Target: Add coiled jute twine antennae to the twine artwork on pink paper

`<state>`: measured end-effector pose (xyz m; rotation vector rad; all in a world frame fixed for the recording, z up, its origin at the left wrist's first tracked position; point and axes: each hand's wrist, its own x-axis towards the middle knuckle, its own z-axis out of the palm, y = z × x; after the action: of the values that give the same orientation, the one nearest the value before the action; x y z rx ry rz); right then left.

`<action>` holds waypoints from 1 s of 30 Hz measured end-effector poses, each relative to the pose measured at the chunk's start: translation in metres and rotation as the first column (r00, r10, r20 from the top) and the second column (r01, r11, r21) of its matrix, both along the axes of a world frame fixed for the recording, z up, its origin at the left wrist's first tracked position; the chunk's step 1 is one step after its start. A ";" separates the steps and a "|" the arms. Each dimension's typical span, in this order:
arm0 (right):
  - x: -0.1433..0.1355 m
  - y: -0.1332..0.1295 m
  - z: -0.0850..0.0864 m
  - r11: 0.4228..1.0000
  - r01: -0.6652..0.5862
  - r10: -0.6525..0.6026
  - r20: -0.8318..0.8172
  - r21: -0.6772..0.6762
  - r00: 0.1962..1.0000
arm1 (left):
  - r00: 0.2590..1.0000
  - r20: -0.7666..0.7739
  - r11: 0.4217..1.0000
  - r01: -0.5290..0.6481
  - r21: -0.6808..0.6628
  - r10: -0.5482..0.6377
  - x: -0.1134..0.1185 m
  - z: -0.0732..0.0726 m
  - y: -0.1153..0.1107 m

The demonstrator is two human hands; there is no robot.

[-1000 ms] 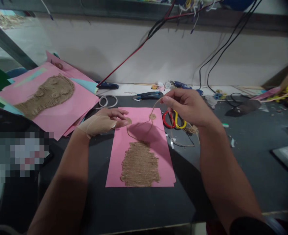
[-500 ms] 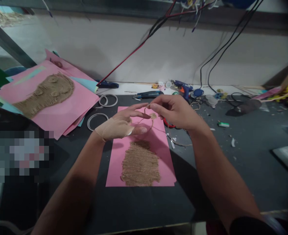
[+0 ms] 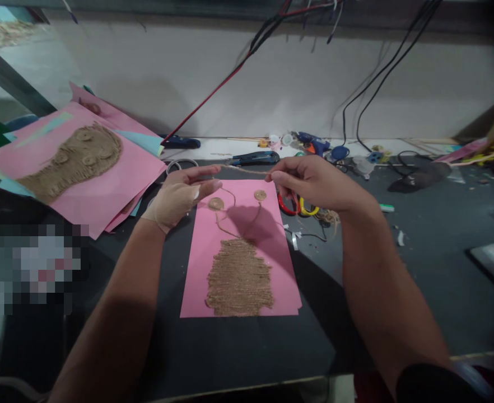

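From my remote station, I record the following. The right hand (image 3: 314,182) is closed at the fingertips on a length of twine (image 3: 245,169), which spans nearly straight across to the left hand (image 3: 177,196). The twine meets the left fingertips; I cannot tell whether they are clenched on it, as thumb and forefinger appear slightly apart. A beige wrap (image 3: 163,207) covers part of the left hand. The span hangs above the far end of a pink sheet (image 3: 283,291) lying on the dark table (image 3: 238,358).

On the sheet I find a ribbed twine panel (image 3: 241,280) at the near end, and beyond it a left coil (image 3: 216,204) and a right coil (image 3: 260,195), with thin curved strands between coils and panel. Scissors (image 3: 288,205) with red and yellow handles lie beside the sheet, partly beneath the right hand. A utility knife (image 3: 253,158) lies beyond the sheet.
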<state>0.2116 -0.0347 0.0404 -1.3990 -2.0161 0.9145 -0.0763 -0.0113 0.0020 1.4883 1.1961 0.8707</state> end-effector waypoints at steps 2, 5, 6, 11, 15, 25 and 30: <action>-0.003 0.000 -0.001 1.000 -0.003 0.003 0.020 0.008 1.000 | 1.000 -0.016 0.999 -0.027 -0.028 0.027 -0.005 -0.001 0.003; -0.008 0.002 -0.005 1.000 0.011 -0.011 0.047 0.009 0.999 | 0.999 0.024 0.999 -0.024 -0.034 0.024 -0.014 -0.005 0.007; -0.010 0.002 -0.007 1.000 0.024 -0.025 0.052 0.013 0.998 | 1.000 0.022 0.999 -0.017 -0.037 0.018 -0.017 -0.005 0.008; -0.026 0.007 -0.025 0.990 0.097 -0.102 0.038 0.100 0.994 | 0.956 -0.292 0.999 -0.036 0.009 0.037 -0.030 -0.004 0.014; -0.047 0.011 -0.050 0.972 0.152 -0.157 0.013 0.177 0.988 | 0.787 -0.615 0.993 0.028 0.112 0.047 -0.037 -0.001 0.016; -0.057 0.012 -0.073 0.965 0.184 -0.202 0.082 0.188 0.976 | 0.615 -0.784 0.982 0.184 0.045 -0.079 -0.024 -0.006 0.009; -0.057 0.014 -0.078 0.947 0.242 -0.260 0.064 0.210 0.963 | 0.589 -0.807 0.988 0.145 0.052 -0.044 -0.035 -0.002 0.013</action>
<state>0.1543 -0.0207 -0.0372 -1.5615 -1.8782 0.5305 -0.1116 0.0020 0.0000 2.1277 1.7029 0.1242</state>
